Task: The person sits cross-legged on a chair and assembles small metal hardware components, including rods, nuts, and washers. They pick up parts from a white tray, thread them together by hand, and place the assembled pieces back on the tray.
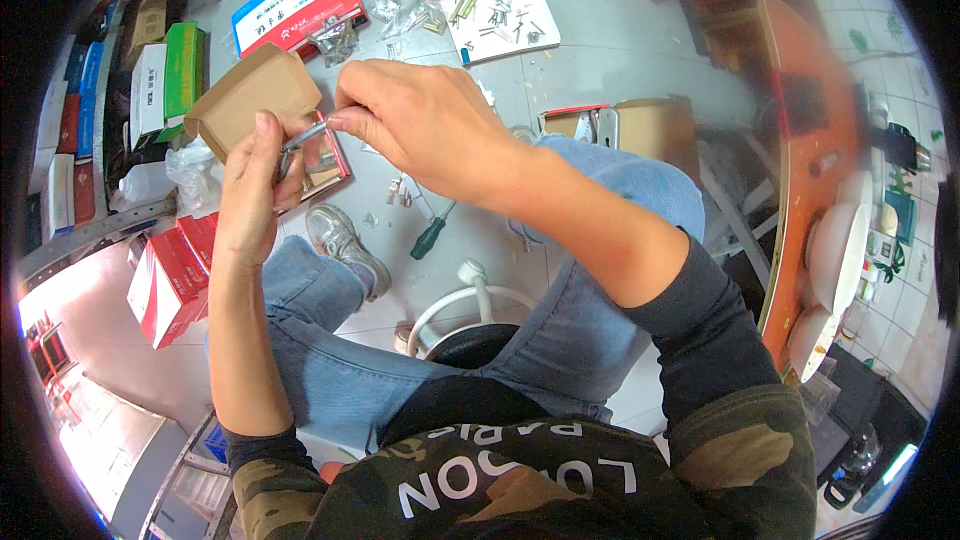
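My left hand (pixel 254 172) is closed around the lower end of a slim grey metal piece (pixel 306 134). The fingers of my right hand (pixel 425 120) pinch its other end; the grip hides much of it, so its kind cannot be made out. Behind my left hand an open brown cardboard box (pixel 254 92) stands with its lid raised. On the floor below my right hand lies a screwdriver (pixel 429 238) with a dark green handle, beside some small metal parts (pixel 401 190).
A white tray (pixel 546 28) holds loose metal parts, with plastic bags of hardware (pixel 410 6) beside it. Blue and red boxes (pixel 318 22) lie farther left. Shelves of boxes (pixel 148 90) line the left; an orange table (pixel 790 230) with white bowls (pixel 838 252) stands right.
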`<state>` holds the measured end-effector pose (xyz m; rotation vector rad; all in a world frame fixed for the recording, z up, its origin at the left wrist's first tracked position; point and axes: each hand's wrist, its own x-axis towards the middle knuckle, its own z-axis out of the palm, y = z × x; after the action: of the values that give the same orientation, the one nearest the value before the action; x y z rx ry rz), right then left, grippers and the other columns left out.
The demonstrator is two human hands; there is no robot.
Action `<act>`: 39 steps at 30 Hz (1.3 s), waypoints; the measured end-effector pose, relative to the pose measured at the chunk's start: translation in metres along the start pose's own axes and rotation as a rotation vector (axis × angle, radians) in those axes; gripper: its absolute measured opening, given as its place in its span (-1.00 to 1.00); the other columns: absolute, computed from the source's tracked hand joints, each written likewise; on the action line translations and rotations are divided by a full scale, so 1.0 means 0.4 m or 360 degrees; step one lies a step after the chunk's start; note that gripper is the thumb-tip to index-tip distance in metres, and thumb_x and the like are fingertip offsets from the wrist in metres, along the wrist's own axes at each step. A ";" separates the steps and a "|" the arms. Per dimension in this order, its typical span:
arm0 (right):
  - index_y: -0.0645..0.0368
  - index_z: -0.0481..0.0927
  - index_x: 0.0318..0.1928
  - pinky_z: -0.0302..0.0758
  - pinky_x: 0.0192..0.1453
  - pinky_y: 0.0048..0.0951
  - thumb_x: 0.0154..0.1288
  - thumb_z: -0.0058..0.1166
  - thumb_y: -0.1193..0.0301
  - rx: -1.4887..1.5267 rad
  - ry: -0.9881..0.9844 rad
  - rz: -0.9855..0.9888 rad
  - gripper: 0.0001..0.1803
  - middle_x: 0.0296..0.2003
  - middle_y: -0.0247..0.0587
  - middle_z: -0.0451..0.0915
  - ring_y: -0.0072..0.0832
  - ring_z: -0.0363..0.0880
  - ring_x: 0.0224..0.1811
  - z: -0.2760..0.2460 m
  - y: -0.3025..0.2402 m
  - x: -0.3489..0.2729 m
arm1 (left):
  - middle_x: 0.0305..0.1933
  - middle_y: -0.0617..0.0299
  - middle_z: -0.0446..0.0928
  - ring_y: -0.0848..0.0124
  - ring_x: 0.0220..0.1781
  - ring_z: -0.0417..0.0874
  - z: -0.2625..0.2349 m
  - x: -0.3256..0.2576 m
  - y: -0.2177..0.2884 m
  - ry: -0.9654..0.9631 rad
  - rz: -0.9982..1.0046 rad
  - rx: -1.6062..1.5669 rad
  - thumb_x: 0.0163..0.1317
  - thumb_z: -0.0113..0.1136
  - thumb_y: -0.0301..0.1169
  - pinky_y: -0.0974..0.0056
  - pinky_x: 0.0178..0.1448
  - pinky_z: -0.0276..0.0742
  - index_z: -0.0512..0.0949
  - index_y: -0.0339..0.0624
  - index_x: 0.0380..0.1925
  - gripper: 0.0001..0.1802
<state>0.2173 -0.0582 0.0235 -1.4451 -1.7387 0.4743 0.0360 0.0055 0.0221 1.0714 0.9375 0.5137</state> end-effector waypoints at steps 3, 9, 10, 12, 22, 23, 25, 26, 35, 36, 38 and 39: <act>0.16 0.37 -0.44 0.38 -0.42 -0.15 0.09 -0.01 0.31 0.0074 0.0005 -0.0015 -0.81 -0.49 -0.09 0.50 -0.08 0.49 -0.41 -0.003 -0.004 0.002 | -0.50 0.42 0.33 0.72 -0.73 0.08 0.003 -0.003 0.006 -0.0033 0.0069 0.0161 0.11 0.11 -0.35 0.57 -0.69 -0.08 0.42 -0.23 -0.35 -0.80; 0.15 0.36 -0.39 0.34 -0.45 -0.27 0.16 -0.05 0.29 0.0030 0.0011 0.0049 -0.81 -0.54 -0.15 0.46 -0.17 0.45 -0.46 -0.005 -0.005 0.002 | -0.47 0.40 0.34 0.76 -0.69 0.09 0.016 -0.011 0.004 0.0077 0.0279 0.0222 0.11 0.10 -0.39 0.59 -0.68 -0.09 0.42 -0.21 -0.37 -0.86; 0.15 0.35 -0.39 0.34 -0.46 -0.27 0.15 -0.04 0.30 0.0054 -0.0001 0.0071 -0.81 -0.53 -0.16 0.46 -0.16 0.45 -0.46 -0.004 -0.006 0.002 | -0.50 0.39 0.35 0.76 -0.70 0.09 0.015 -0.010 0.001 0.0068 0.0275 0.0282 0.13 0.07 -0.38 0.59 -0.67 -0.09 0.42 -0.21 -0.38 -0.86; 0.16 0.35 -0.39 0.34 -0.46 -0.28 0.14 -0.02 0.32 0.0096 -0.0036 0.0112 -0.82 -0.51 -0.17 0.46 -0.16 0.45 -0.46 -0.001 -0.010 0.004 | -0.56 0.38 0.35 0.74 -0.71 0.09 0.011 -0.009 -0.003 0.0066 0.0330 0.0381 0.17 0.03 -0.36 0.58 -0.67 -0.09 0.43 -0.22 -0.40 -0.85; 0.16 0.29 -0.42 0.34 -0.54 -0.30 -0.01 0.05 0.48 0.0408 -0.0316 -0.0091 -0.80 -0.53 -0.16 0.38 -0.22 0.48 -0.50 -0.010 0.057 0.037 | -0.52 0.29 0.37 0.61 -0.53 0.32 0.025 0.008 -0.025 0.0112 0.0319 0.0447 0.03 0.19 -0.40 0.54 -0.50 0.20 0.44 -0.28 -0.48 -0.82; 0.16 0.27 -0.43 0.35 -0.55 -0.32 0.00 0.01 0.46 0.0382 -0.0397 -0.0127 -0.82 -0.53 -0.17 0.37 -0.24 0.48 -0.50 0.007 0.084 0.050 | -0.50 0.30 0.38 0.60 -0.47 0.35 0.020 0.018 -0.028 0.0068 0.0122 0.0319 0.03 0.19 -0.40 0.52 -0.41 0.23 0.45 -0.29 -0.46 -0.82; 0.16 0.27 -0.42 0.37 -0.54 -0.33 0.02 -0.04 0.44 0.0479 -0.0417 -0.0208 -0.85 -0.54 -0.20 0.36 -0.26 0.48 -0.50 0.034 0.151 0.062 | -0.50 0.31 0.38 0.59 -0.45 0.34 0.004 0.043 -0.042 0.0202 -0.0329 0.0349 0.00 0.23 -0.38 0.51 -0.38 0.24 0.45 -0.29 -0.47 -0.78; 0.16 0.27 -0.42 0.38 -0.54 -0.34 0.03 -0.07 0.43 0.0506 -0.0488 -0.0227 -0.86 -0.54 -0.22 0.36 -0.27 0.48 -0.51 0.049 0.189 0.066 | -0.50 0.32 0.38 0.59 -0.44 0.34 -0.003 0.062 -0.057 0.0236 -0.0493 0.0319 -0.02 0.25 -0.37 0.50 -0.36 0.25 0.45 -0.29 -0.47 -0.77; 0.16 0.27 -0.45 0.36 -0.56 -0.34 -0.01 -0.03 0.41 0.0886 -0.0691 -0.0032 -0.83 -0.55 -0.22 0.36 -0.32 0.47 -0.51 0.223 0.421 0.024 | -0.66 0.26 0.38 0.52 -0.62 0.36 -0.043 0.221 -0.208 0.0024 -0.0697 0.0800 0.07 0.13 -0.38 0.44 -0.53 0.23 0.46 -0.32 -0.59 -0.79; 0.17 0.28 -0.45 0.35 -0.55 -0.32 0.03 -0.03 0.40 0.0988 -0.0698 0.0112 -0.83 -0.56 -0.20 0.37 -0.29 0.47 -0.51 0.224 0.431 0.013 | -0.66 0.24 0.39 0.51 -0.62 0.38 -0.043 0.229 -0.214 0.0014 -0.0703 0.0810 0.07 0.13 -0.38 0.44 -0.52 0.23 0.46 -0.33 -0.60 -0.79; 0.19 0.28 -0.44 0.34 -0.54 -0.28 0.10 -0.04 0.36 0.1136 -0.0837 0.0402 -0.81 -0.56 -0.15 0.38 -0.23 0.46 -0.51 0.227 0.445 0.003 | -0.66 0.21 0.40 0.49 -0.60 0.40 -0.043 0.244 -0.219 -0.0021 -0.0701 0.0855 0.06 0.13 -0.39 0.43 -0.51 0.25 0.46 -0.35 -0.60 -0.79; 0.20 0.28 -0.44 0.33 -0.53 -0.26 0.13 -0.05 0.34 0.1155 -0.0924 0.0430 -0.79 -0.57 -0.14 0.39 -0.21 0.45 -0.52 0.232 0.449 0.003 | -0.65 0.19 0.41 0.48 -0.60 0.41 -0.043 0.251 -0.217 -0.0047 -0.0602 0.0973 0.06 0.13 -0.41 0.42 -0.50 0.26 0.46 -0.35 -0.58 -0.80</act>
<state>0.2601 0.0111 -0.1614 -1.0479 -1.5152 1.6099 0.0681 0.0533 -0.0986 1.3933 1.2767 -0.1183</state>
